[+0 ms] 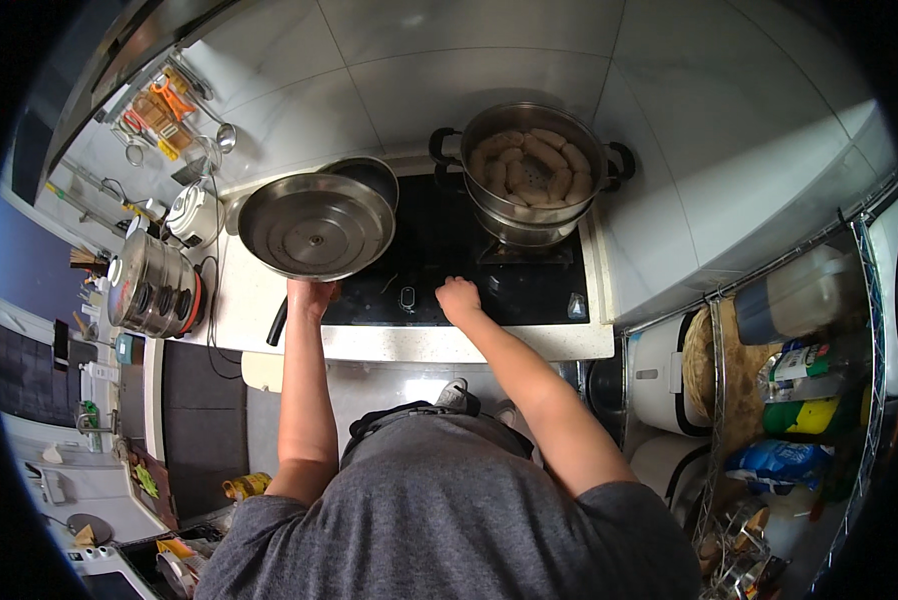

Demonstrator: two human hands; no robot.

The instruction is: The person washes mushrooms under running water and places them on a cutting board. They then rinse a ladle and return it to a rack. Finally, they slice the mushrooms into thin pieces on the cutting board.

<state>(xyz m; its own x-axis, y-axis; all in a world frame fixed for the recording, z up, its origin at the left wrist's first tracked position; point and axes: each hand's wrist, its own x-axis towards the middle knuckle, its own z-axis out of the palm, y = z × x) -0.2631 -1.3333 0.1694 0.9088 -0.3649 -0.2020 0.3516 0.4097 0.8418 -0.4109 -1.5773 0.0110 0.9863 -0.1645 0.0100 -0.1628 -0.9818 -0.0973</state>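
Observation:
A round stainless-steel lid [299, 247] rests on my left hand [310, 298], inner side up, over the left of the black glass cooktop [426, 232]. The hand supports it from below, and its fingers are mostly hidden. My right hand [460, 298] is at the cooktop's front edge with its fingers curled down. Whether a knob is under it cannot be seen. Just left of that hand is a small oval control [407, 298]. At the back right, a steel steamer pot [527, 217] with black side handles holds several pale sausages [545, 152] in its upper tier.
Behind the lid shows a dark pan [366, 180], partly covered; a black handle [276, 322] juts out at the front. Left stand a glass-sided steamer [156, 285] and a white cooker [193, 214]. Utensils [167, 112] hang on the wall. A loaded wire rack [715, 375] stands right.

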